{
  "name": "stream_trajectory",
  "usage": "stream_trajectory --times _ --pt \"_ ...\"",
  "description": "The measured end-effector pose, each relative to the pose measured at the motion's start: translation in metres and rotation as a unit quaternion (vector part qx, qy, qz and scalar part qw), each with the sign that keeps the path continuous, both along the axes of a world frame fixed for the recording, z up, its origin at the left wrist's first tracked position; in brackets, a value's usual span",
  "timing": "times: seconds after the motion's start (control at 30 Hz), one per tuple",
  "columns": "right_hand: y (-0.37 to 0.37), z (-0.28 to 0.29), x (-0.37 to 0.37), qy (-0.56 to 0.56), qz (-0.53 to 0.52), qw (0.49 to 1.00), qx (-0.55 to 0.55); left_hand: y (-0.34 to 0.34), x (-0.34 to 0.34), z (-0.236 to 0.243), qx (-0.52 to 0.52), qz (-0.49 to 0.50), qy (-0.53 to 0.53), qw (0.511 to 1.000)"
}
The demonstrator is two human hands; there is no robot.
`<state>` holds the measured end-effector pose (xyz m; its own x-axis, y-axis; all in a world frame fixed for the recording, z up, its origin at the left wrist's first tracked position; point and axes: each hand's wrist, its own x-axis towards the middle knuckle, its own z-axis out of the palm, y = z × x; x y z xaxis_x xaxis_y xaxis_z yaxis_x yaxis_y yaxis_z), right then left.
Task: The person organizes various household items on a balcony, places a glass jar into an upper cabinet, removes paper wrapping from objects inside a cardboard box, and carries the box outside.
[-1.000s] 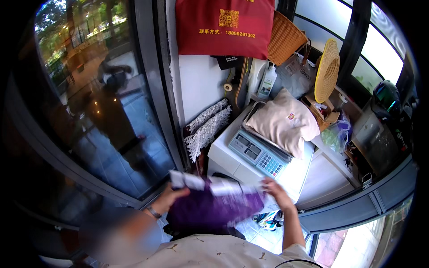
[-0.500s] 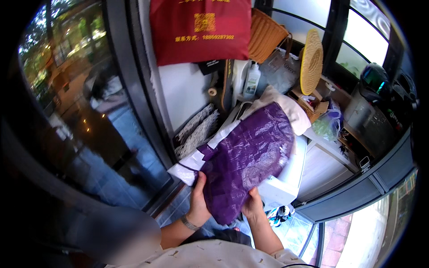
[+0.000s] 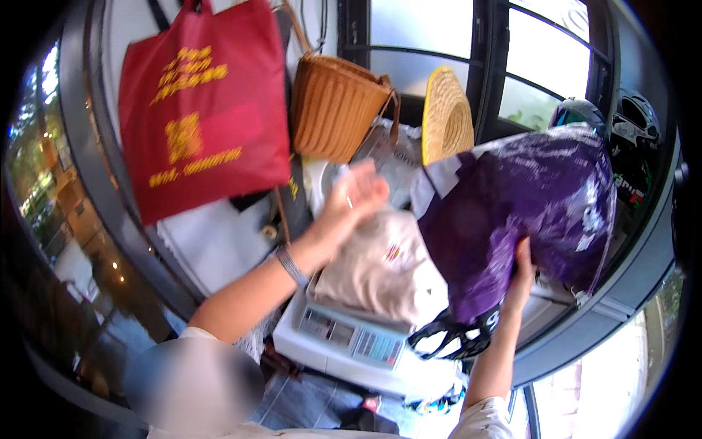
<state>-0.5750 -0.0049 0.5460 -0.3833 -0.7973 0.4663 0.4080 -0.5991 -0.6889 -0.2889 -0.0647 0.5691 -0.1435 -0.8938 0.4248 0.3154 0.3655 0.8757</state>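
My right hand (image 3: pixel 521 274) grips the lower edge of a purple plastic packing bag (image 3: pixel 504 212) with a pale strip along one edge, holding it up to the right. My left hand (image 3: pixel 355 196) has nothing in it; its fingers are stretched out, somewhat blurred, above a beige cloth bag (image 3: pixel 384 271) with a small coloured print. That cloth bag lies on a scale (image 3: pixel 351 338) with a display and a keypad. Below the purple bag, a black plastic bag (image 3: pixel 461 338) shows at the scale's right side.
At the upper left hangs a red tote bag (image 3: pixel 212 110); beside it is a wicker basket (image 3: pixel 336 106). A straw hat (image 3: pixel 447 121) stands behind the purple bag. Helmets (image 3: pixel 632 121) are at the far right. A glass door (image 3: pixel 44 241) lies on the left.
Both hands held the purple bag before; now only my right hand does, and the bag has moved right. My left hand has let go and moved up. The beige bag and scale have come into view.
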Motion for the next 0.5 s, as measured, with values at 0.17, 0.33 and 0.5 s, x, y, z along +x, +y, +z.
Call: stream_trajectory --times 0.17,0.33,0.5 --pt "-0.133 0.12 -0.025 0.101 -0.1 0.989 -0.039 -0.152 0.02 0.168 -0.29 0.338 -0.368 0.816" --pt "-0.24 0.213 0.002 0.107 -0.036 0.988 -0.109 -0.273 0.072 0.185 -0.296 0.391 -0.715 0.498" --pt "-0.324 0.28 0.035 0.225 -0.059 0.971 -0.054 -0.237 0.046 0.203 -0.153 0.233 -0.872 0.402"
